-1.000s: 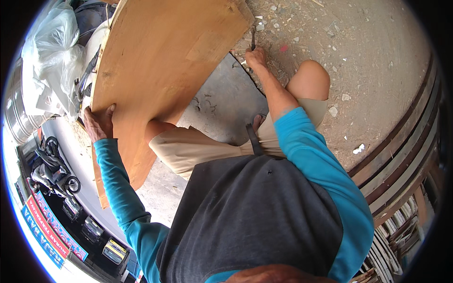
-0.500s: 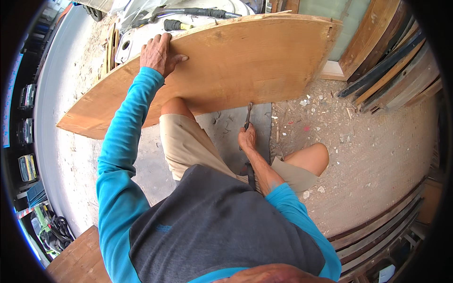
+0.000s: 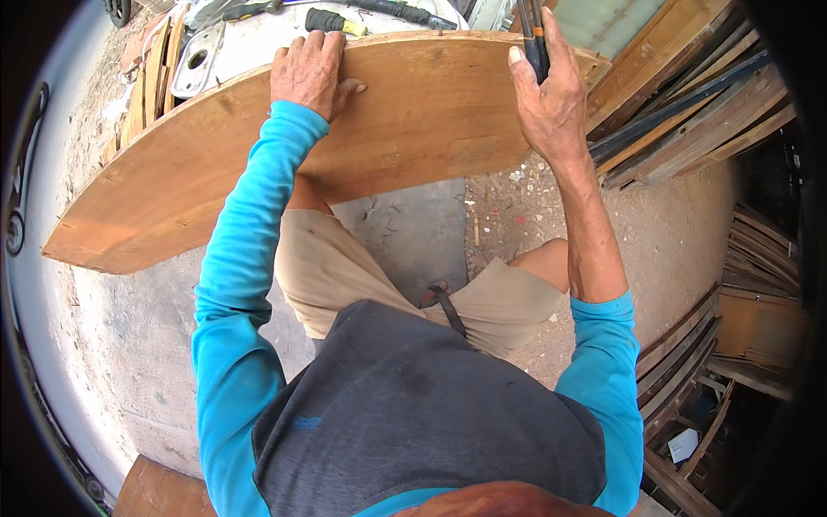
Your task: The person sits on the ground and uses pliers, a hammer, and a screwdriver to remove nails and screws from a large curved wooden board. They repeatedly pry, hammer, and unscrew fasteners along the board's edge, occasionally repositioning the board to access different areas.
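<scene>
A wide brown wooden board [image 3: 413, 112] stands on its long edge before me, a few small nail-like bits jutting from its upper left edge. My left hand [image 3: 312, 76] grips its top edge, fingers over the far side and thumb on the near face. Near the board's top right end, my right hand [image 3: 551, 108] is closed around pliers [image 3: 533, 43] with dark handles and orange bands. The upper end of the pliers runs out of the picture, so the jaws do not show. Below the board lies a grey mat [image 3: 405, 224] with small dark bits, between my legs.
Behind the board, a white surface [image 3: 258, 39] bears a black-wrapped handle [image 3: 332, 21] and a hammer-like tool [image 3: 401, 10]. Timber strips [image 3: 155, 73] stand at left; wooden planks [image 3: 689, 112] lean at right. Chips litter the floor [image 3: 508, 202]. More wooden slats [image 3: 680, 353] lie lower right.
My right hand has risen from the mat to the board's top right end, still holding the pliers. My left hand stays on the top edge. The view has shifted.
</scene>
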Motion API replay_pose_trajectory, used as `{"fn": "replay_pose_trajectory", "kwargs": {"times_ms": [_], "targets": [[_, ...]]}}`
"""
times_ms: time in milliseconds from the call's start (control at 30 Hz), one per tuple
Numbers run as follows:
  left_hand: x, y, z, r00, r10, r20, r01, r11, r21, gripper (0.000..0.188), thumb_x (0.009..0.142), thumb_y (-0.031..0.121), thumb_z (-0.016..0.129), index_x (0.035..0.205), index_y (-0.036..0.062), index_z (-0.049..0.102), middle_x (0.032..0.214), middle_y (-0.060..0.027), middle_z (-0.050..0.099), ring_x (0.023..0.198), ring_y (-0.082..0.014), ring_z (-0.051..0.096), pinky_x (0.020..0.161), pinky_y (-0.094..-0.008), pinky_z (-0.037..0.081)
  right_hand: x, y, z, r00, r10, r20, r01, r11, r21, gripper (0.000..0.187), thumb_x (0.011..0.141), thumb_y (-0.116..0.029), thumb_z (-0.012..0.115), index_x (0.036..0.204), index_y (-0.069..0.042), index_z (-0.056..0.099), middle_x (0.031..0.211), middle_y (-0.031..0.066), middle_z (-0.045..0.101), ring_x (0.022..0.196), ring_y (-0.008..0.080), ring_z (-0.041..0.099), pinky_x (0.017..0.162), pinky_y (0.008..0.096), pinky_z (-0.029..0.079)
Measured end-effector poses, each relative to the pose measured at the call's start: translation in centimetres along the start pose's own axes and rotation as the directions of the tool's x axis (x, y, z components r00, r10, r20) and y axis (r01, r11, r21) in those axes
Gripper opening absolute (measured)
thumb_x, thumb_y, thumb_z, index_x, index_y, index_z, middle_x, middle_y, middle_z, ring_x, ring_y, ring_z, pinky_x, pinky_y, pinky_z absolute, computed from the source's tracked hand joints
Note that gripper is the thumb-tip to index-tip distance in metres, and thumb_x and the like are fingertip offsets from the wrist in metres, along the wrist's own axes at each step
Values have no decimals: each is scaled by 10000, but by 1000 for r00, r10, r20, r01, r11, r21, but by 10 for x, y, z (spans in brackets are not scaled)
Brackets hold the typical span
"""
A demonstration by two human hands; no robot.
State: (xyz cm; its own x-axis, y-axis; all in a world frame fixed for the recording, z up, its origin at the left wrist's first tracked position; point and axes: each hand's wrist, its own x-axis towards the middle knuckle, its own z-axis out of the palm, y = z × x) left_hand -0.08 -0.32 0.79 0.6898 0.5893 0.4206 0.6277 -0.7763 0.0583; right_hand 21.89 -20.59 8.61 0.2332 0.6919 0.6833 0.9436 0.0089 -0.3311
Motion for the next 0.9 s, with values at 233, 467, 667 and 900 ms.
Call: {"fn": "replay_pose_trajectory", "kwargs": {"times_ms": [233, 467, 667, 900], "targets": [[-3, -5, 4, 998, 1, -55, -3, 999, -46, 599, 733, 428, 874, 1155, 125, 575, 1036, -64, 616, 1018, -280, 607, 859, -437, 459, 82, -9, -17, 645, 210, 735, 66, 943, -327, 489, 998, -231, 573, 1449, -47, 541, 1221, 279, 687, 1149, 409, 666, 1039, 522, 505], [-4, -2, 2, 1000, -9, -30, 6, 996, -91, 561, 741, 408, 873, 1114, 109, 581, 1050, -68, 616, 1036, -270, 611, 861, -428, 462, 95, -14, -2, 822, 335, 461, -99, 881, -463, 537, 1015, -317, 596, 1483, -64, 523, 1247, 246, 689, 1172, 372, 665, 1067, 476, 502], [-5, -2, 6, 997, -2, -74, -7, 993, -114, 558, 741, 393, 873, 1128, 113, 584, 1058, -70, 616, 1045, -270, 613, 868, -431, 464, 104, 4, -19, 762, 169, 624, 116, 914, -389, 525, 1018, -302, 556, 1479, -53, 520, 1235, 266, 686, 1138, 396, 674, 1015, 507, 523], [-9, -10, 6, 998, 0, -62, -5, 997, -77, 575, 742, 409, 868, 1144, 115, 581, 1046, -67, 610, 1019, -276, 616, 865, -435, 470, 96, -30, -3, 418, 379, 826, 152, 867, -475, 541, 1002, -285, 586, 1509, -114, 504, 1277, 256, 672, 1128, 407, 673, 1033, 457, 511]]}}
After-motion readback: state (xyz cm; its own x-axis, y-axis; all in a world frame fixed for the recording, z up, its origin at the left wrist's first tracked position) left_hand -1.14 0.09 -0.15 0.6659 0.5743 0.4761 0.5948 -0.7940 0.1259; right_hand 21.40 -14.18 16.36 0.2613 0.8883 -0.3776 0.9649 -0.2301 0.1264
